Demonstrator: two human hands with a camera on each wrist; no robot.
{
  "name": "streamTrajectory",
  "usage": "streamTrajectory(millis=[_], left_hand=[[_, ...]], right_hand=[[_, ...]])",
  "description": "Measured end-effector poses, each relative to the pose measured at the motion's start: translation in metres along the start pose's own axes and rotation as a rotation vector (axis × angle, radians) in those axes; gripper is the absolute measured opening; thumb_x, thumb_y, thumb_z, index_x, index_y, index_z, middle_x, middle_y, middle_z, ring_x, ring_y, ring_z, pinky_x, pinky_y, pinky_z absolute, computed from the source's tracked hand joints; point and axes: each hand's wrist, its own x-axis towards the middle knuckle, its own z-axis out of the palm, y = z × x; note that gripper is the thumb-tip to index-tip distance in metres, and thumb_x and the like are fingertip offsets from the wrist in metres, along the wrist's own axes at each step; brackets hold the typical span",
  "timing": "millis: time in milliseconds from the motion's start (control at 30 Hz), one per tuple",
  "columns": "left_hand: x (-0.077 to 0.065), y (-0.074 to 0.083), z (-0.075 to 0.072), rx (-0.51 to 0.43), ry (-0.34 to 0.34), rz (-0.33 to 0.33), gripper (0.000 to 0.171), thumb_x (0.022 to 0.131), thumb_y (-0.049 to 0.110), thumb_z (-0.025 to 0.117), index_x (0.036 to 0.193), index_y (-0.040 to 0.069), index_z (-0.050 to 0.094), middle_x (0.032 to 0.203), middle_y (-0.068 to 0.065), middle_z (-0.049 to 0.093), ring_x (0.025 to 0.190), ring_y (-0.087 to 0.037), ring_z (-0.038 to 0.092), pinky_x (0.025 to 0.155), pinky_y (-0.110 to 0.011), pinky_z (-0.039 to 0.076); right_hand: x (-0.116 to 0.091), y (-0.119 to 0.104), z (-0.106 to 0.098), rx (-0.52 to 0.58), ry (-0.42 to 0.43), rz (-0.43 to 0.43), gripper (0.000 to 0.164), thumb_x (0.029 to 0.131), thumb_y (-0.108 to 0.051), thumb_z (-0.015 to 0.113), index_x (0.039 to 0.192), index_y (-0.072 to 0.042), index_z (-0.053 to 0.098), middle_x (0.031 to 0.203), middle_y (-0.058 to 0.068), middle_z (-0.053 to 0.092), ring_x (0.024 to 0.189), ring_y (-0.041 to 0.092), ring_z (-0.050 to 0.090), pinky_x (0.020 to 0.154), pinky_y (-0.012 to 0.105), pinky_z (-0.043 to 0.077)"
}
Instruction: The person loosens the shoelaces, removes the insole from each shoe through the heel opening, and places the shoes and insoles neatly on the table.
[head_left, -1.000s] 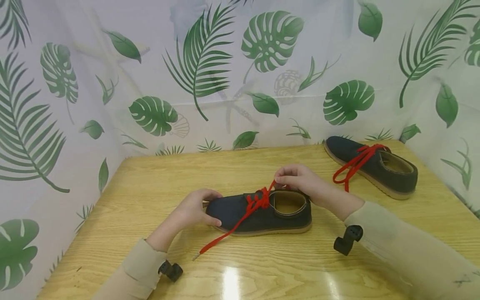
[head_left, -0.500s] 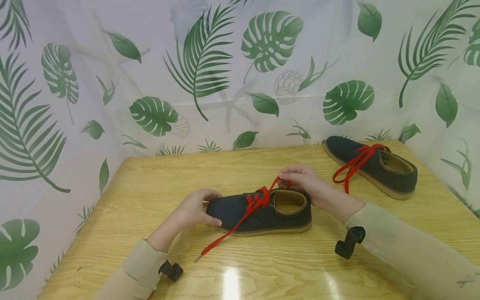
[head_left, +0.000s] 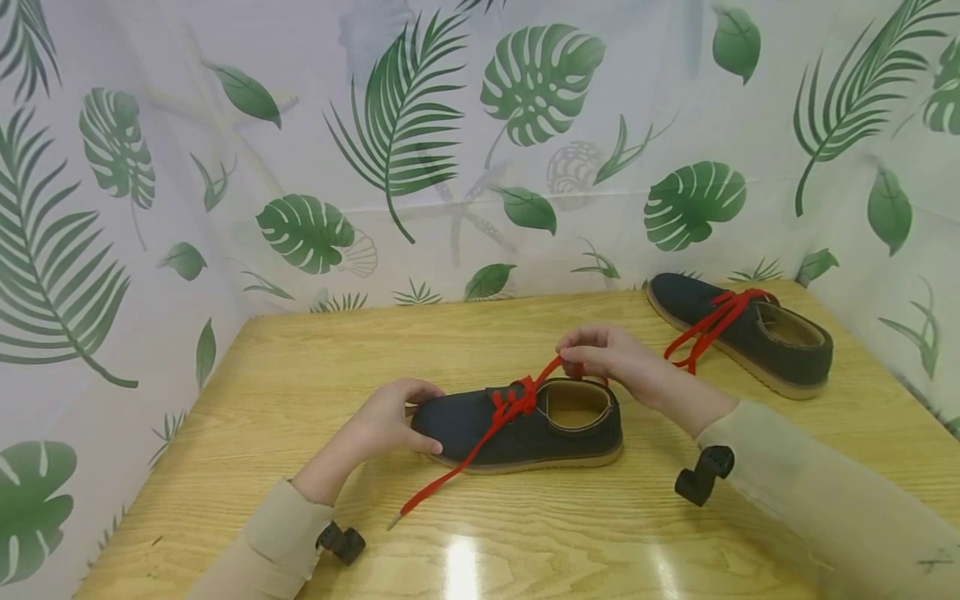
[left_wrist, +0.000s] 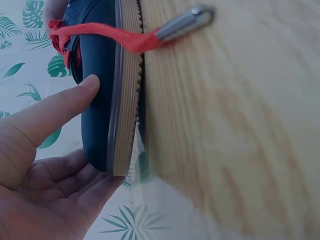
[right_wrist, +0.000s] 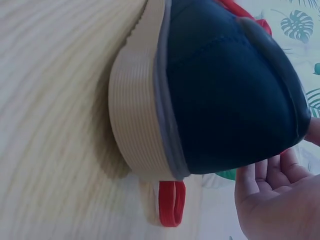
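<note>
A dark blue lace-up shoe [head_left: 450,425] lies on the table, toe to the left, with a tan sole. Thumb and fingers of my left hand [head_left: 390,417] grip its toe from both sides. Over the shoe's opening, my right hand [head_left: 611,358] pinches one end of the red shoelace [head_left: 551,367] and holds it taut from the knot. The other lace end hangs over the near side, its metal tip [left_wrist: 187,22] close over the wood. In the right wrist view the heel [right_wrist: 230,100] hides the pinching fingertips.
A matching shoe [head_left: 787,358] with a red lace [head_left: 705,329] stands at the back right of the wooden table [head_left: 337,350]. Behind the table hangs a leaf-print cloth [head_left: 450,167]. Small black cameras [head_left: 341,542] sit at both sleeve cuffs.
My right hand has risen slightly and shifted a little right, drawing the shoelace with it. The left hand and the shoe have stayed in place.
</note>
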Motion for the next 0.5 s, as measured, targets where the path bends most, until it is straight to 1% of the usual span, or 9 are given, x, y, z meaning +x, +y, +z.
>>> streamTrajectory(millis=[67,167,267,333,400,500], left_hand=[[0.000,0.000,0.000,-0.005,-0.001,-0.003,0.067,0.077,0.002,0.094,0.137,0.003,0.066,0.137,-0.015,0.068,0.131,-0.036,0.063,0.112,-0.047,0.055],[-0.001,0.000,-0.001,-0.010,-0.003,-0.006,0.067,0.077,0.002,0.094,0.138,0.003,0.066,0.137,-0.015,0.068,0.131,-0.036,0.063,0.113,-0.047,0.055],[-0.001,0.000,-0.001,-0.011,-0.003,-0.006,0.066,0.077,0.002,0.094,0.137,0.003,0.066,0.137,-0.015,0.068,0.131,-0.035,0.063,0.112,-0.046,0.055],[-0.001,0.000,-0.001,-0.009,-0.004,-0.007,0.066,0.077,0.002,0.094,0.137,0.003,0.066,0.137,-0.015,0.068,0.131,-0.035,0.063,0.112,-0.046,0.056],[-0.001,0.000,0.000,-0.010,-0.003,-0.009,0.067,0.077,0.002,0.094,0.137,0.003,0.066,0.137,-0.015,0.068,0.131,-0.035,0.063,0.112,-0.046,0.056],[0.000,0.000,0.000,-0.013,-0.004,-0.011,0.067,0.077,0.002,0.094,0.138,0.004,0.066,0.137,-0.015,0.068,0.131,-0.035,0.063,0.112,-0.046,0.055]], right_hand=[[0.000,-0.001,-0.001,-0.042,0.004,-0.015,0.020,0.105,-0.018,0.064,0.116,-0.002,0.067,0.093,-0.008,0.069,0.091,0.013,0.067,0.088,0.026,0.057],[0.001,-0.003,0.000,-0.121,0.019,-0.032,0.026,0.104,-0.021,0.066,0.121,-0.001,0.067,0.103,-0.004,0.071,0.100,0.018,0.067,0.092,0.029,0.056],[0.004,-0.008,0.005,-0.196,0.026,-0.048,0.030,0.104,-0.024,0.069,0.124,-0.001,0.068,0.116,0.004,0.072,0.109,0.020,0.066,0.101,0.033,0.053],[0.005,-0.011,0.007,-0.241,0.020,-0.065,0.030,0.104,-0.024,0.070,0.124,-0.002,0.068,0.122,0.009,0.071,0.111,0.019,0.064,0.104,0.036,0.052],[0.007,-0.013,0.010,-0.273,0.005,-0.093,0.028,0.104,-0.021,0.070,0.123,-0.002,0.069,0.122,0.012,0.071,0.109,0.018,0.065,0.102,0.037,0.054],[0.008,-0.016,0.013,-0.312,-0.035,-0.146,0.024,0.102,-0.016,0.071,0.120,0.000,0.070,0.117,0.014,0.072,0.104,0.018,0.066,0.095,0.032,0.056]])
